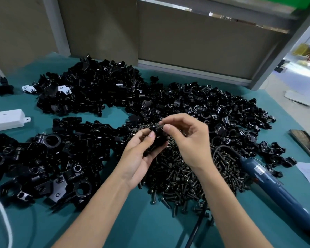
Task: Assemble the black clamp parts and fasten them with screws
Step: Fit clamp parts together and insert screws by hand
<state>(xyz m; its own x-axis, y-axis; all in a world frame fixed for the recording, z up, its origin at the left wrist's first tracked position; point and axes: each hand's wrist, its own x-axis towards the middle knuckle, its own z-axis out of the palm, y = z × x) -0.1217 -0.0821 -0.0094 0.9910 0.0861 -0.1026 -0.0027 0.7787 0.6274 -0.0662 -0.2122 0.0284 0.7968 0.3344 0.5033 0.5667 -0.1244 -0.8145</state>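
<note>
Teal counter (132, 221) carries heaps of black clamp parts (43, 158) at the left. Over the screw pile (183, 176), the left hand (140, 158) grips 1 clamp piece (157, 138), thumb on its near face and fingers curled behind. The right hand (190, 140) pinches a screw (159, 126) between thumb and forefinger at the piece's top. A blue power screwdriver (268, 178) lies at the right

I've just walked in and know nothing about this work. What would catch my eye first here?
Heaps of black clamp parts sprawl across the teal table, with a pile of dark screws in the middle, near the person. Above that pile the left hand grips one clamp part while the right hand pinches what looks like a screw at its top. A blue electric screwdriver lies at the right.
</note>
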